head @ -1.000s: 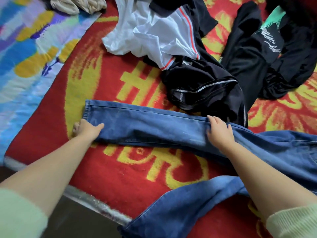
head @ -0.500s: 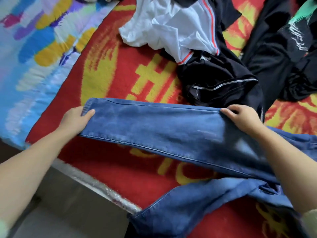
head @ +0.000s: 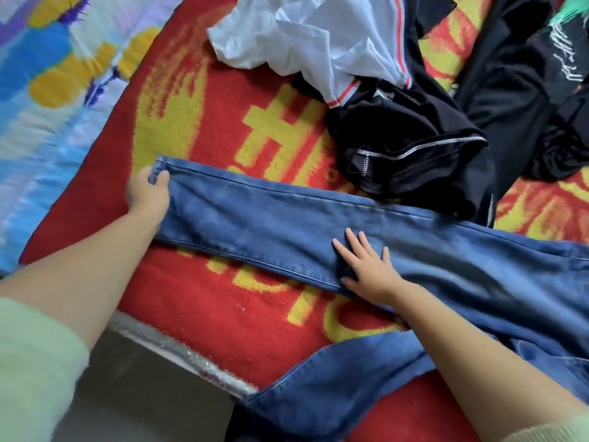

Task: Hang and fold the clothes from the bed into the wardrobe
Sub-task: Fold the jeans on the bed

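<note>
The blue jeans (head: 287, 224) lay across the red and yellow blanket (head: 223, 314) on the bed, with one leg stretched flat and its hem at the far end from the waistband side. The left hand (head: 148, 193) gripped that hem, its fingers (head: 159, 178) curled round the denim edge with the thumb on top. The right hand (head: 369, 269) rested flat on the same leg, about midway along the jeans, with straight, spread fingers (head: 350, 240) pressing the fabric and holding nothing. The second leg of the jeans trailed toward the near edge of the bed, below the right forearm, and hung partly over that edge. Beyond the jeans lay a crumpled white shirt (head: 318, 36) with red and blue trim, and just beside it a black garment (head: 414, 154) with a pale stitched seam, its lower edge touching the jeans. Further black clothing (head: 516, 78) with printed lettering lay beyond the jeans on the waistband side. A blue, yellow and purple sheet (head: 57, 74) bordered the blanket past the hem end of the jeans.
</note>
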The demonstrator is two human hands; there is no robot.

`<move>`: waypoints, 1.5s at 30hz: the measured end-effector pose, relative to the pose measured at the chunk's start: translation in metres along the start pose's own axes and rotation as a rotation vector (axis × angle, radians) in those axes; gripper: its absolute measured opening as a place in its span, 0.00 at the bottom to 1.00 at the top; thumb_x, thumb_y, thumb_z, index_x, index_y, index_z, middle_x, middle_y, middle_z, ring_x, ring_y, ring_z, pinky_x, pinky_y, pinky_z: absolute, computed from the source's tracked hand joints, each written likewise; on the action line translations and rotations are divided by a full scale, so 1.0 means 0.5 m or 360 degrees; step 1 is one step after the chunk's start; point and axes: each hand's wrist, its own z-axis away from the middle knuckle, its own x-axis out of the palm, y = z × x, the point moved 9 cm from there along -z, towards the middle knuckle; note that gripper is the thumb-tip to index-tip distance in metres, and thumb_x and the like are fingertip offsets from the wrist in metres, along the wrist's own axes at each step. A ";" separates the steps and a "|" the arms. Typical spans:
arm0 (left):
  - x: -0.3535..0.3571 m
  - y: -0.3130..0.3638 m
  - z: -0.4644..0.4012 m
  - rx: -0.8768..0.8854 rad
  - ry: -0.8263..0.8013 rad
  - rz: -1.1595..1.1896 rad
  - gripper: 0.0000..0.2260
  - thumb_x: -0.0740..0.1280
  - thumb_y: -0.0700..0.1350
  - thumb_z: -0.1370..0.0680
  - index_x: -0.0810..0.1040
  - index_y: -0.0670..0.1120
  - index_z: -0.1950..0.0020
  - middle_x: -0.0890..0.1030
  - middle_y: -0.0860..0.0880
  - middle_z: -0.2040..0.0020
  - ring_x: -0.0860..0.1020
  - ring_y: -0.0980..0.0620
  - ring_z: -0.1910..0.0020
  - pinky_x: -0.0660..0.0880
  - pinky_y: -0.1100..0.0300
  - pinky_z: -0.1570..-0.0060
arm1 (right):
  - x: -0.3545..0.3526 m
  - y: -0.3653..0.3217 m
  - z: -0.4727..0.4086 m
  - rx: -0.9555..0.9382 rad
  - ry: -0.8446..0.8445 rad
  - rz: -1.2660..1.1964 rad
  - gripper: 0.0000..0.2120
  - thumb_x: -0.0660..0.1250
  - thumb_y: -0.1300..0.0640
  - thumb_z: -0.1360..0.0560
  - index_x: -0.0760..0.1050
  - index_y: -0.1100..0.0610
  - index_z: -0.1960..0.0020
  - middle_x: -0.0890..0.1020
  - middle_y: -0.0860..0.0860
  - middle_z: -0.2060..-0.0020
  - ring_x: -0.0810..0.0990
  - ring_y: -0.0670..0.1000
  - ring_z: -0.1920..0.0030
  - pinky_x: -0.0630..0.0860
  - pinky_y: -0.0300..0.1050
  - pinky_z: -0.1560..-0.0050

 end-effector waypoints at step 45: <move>-0.008 -0.010 0.712 -0.0085 -0.0127 0.0383 0.07 0.61 0.32 0.24 0.77 0.37 0.50 0.76 0.44 0.58 0.72 0.50 0.55 0.69 0.63 0.60 | 0.068 0.022 0.374 -0.0152 0.0017 -0.2478 0.11 0.55 0.55 0.18 0.74 0.53 0.40 0.79 0.50 0.41 0.75 0.48 0.40 0.69 0.48 0.39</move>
